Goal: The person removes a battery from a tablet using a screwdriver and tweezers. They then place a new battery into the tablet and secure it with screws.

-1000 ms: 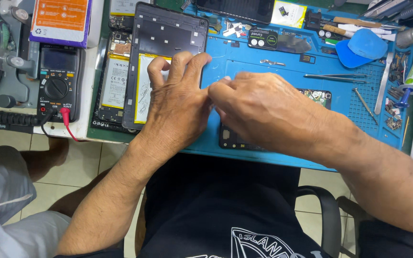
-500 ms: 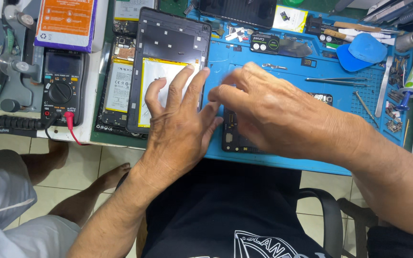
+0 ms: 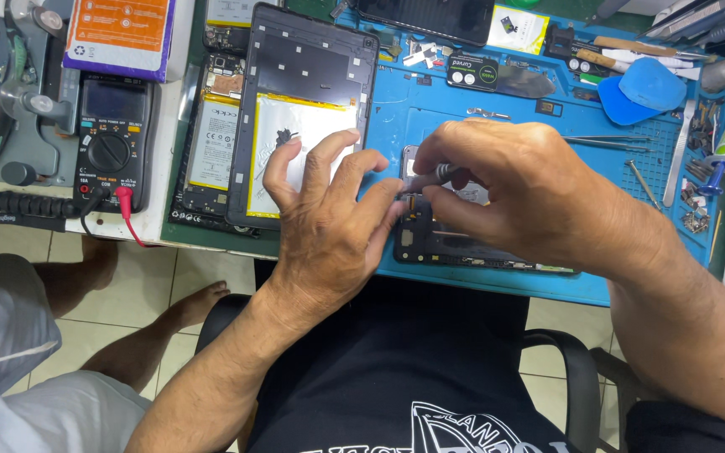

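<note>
The right hand point(image 3: 518, 189) is curled around a small metal tool point(image 3: 430, 179), pinched between thumb and fingertips. The tool's long axis runs nearly level across the view, its tip pointing toward the left hand, over the top end of the opened phone point(image 3: 455, 239). The left hand point(image 3: 329, 222) holds nothing: its fingers are spread and bent, its fingertips close to the phone's left edge and the tool's tip, while its index and middle fingers lie over the lower right corner of the opened tablet point(image 3: 304, 109).

The phone lies dark and flat on the blue work mat point(image 3: 430, 109), its long axis running from the mat's near edge up toward the far side; most of its upper part is hidden under the right hand. The tablet lies just to the left, long axis likewise away from the person, its pale battery exposed. Further left lie another opened phone point(image 3: 214, 134) and a multimeter point(image 3: 111, 134) with a red lead plugged in.

Compared with half a second ago, the left hand has slid off the tablet's battery toward the phone, and the right hand has lifted, so that the tool now shows between the fingers.
</note>
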